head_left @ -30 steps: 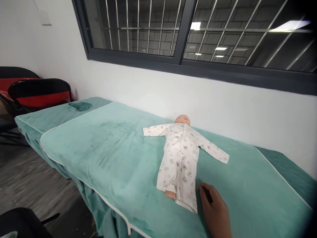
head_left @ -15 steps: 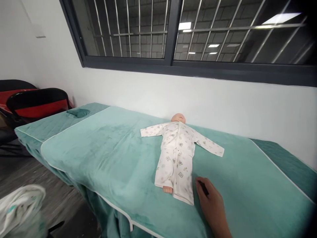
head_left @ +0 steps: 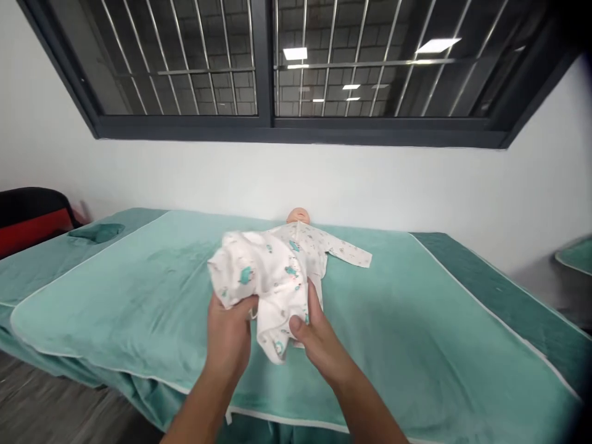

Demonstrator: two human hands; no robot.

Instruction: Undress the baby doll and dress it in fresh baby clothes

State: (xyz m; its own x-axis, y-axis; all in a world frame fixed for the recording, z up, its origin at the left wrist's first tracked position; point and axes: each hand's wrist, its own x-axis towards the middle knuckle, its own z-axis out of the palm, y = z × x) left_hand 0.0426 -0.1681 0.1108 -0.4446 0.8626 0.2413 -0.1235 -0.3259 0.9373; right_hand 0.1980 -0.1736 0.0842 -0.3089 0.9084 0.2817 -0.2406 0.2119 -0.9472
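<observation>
A bunched white cloth (head_left: 277,271) with teal and small coloured prints is held up in front of me; it looks like a baby garment or wrap, its exact kind hidden by the folds. My left hand (head_left: 230,336) grips its lower left part. On its right edge, my right hand (head_left: 319,339) has thumb and fingers closed on the fabric. Behind it lies a baby doll (head_left: 298,216) on its back, dressed in a white printed long-sleeved top (head_left: 345,250). The cloth covers most of the doll's legs and one of its sleeves.
The doll lies on a bed with a teal plush cover (head_left: 393,333), its far side against a white wall (head_left: 370,185). Above is a barred window (head_left: 263,74). A red and black chair (head_left: 34,216) stands at the left. The bed's near edge has white piping.
The printed white cloth, earlier at the lower left, is now above the bed in both my hands. My left hand has come into view. The view has turned right.
</observation>
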